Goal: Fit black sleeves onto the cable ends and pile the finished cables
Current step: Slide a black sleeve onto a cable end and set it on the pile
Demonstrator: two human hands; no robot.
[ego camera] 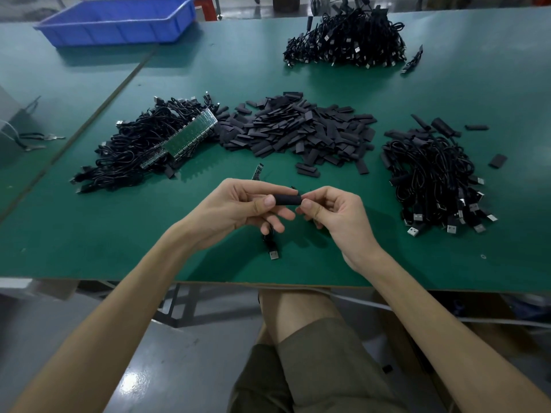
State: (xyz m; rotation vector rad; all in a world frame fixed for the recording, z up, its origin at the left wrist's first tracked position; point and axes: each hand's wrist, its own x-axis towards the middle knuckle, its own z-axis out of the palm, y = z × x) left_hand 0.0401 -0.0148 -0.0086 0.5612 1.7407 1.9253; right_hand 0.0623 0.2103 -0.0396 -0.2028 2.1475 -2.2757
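My left hand point(238, 208) and my right hand point(331, 214) meet above the green table point(447, 93), near its front edge. Between them is a black sleeve point(286, 200), pinched at its left end by my left thumb and fingers and at its right end by my right thumb and forefinger. A black cable hangs below my left hand, its silver USB plug point(273, 254) lying on the table. A heap of loose black sleeves point(298, 129) lies behind my hands. A pile of cables with green boards point(143, 147) sits at the left. Another cable pile point(438, 174) is at the right.
A third heap of black cables point(346, 40) lies at the far right of the table. A blue plastic bin point(119, 20) stands at the far left. A small loose board point(257, 170) lies just behind my left hand. The table's front edge runs below my wrists.
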